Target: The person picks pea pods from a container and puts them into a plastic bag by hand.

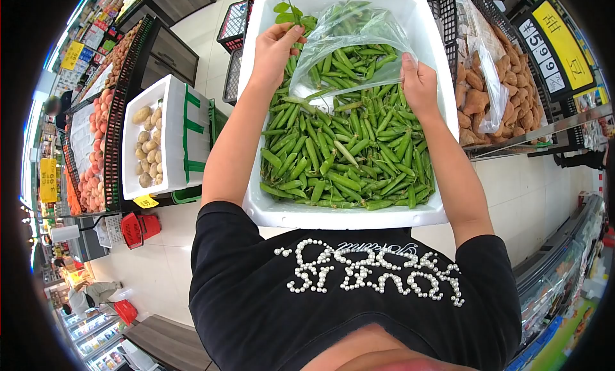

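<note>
A white foam box [252,207] full of green pea pods [346,159] stands right in front of me. Over the pods lies a clear plastic bag [349,34], its mouth facing me and some pods inside it. My right hand [419,86] pinches the bag's right edge between thumb and fingers. At the box's upper left, my left hand [277,54] has its fingers closed on a sprig of green leaves [296,16], close beside the bag's left side. Whether those fingers also touch the plastic, I cannot tell.
To the left, a white foam box [131,172] holds potatoes [150,143]. Beyond it are peach-coloured round produce [99,124] and a red basket [139,230]. On the right, brown tubers [477,102] lie beside a yellow price sign [564,38]. Black crates [234,22] stand behind.
</note>
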### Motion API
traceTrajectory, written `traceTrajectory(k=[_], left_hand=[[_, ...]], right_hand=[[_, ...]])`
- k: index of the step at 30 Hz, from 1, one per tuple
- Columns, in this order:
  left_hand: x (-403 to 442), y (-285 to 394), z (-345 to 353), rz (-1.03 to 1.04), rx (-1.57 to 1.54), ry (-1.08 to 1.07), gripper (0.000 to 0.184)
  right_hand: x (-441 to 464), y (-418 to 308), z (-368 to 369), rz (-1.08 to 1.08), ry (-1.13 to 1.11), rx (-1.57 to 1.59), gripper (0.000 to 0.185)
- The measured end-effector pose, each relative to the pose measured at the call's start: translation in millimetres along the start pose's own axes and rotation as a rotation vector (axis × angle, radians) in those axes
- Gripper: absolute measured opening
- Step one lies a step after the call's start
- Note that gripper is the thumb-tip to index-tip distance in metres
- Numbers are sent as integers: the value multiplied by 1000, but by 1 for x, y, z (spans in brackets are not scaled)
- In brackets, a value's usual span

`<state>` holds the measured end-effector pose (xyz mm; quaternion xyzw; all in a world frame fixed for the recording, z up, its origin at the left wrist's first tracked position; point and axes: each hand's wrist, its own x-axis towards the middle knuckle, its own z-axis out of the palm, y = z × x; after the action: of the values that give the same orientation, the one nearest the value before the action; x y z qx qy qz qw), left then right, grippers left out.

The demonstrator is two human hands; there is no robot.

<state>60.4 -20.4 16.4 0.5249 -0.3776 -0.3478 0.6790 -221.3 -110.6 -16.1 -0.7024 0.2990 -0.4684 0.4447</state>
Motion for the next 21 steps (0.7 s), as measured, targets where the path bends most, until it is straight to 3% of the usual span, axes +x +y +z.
traceTrajectory(k=[7, 13, 16, 19, 21], left_hand=[[-9, 12, 7, 150, -57, -60, 13], [-10, 3, 12, 244, -258, -8, 17], [-14, 10, 16, 279, -166, 114, 16], [3, 3, -3, -56, 108, 199, 41], [6, -8, -11, -185, 76, 142, 60]], right_hand=[[-1, -2, 0, 7, 9, -9, 46], [0, -2, 0, -7, 4, -10, 48], [-1, -3, -2, 1, -5, -10, 47], [0, 1, -1, 18, 2, -7, 46], [0, 1, 0, 16, 0, -6, 46]])
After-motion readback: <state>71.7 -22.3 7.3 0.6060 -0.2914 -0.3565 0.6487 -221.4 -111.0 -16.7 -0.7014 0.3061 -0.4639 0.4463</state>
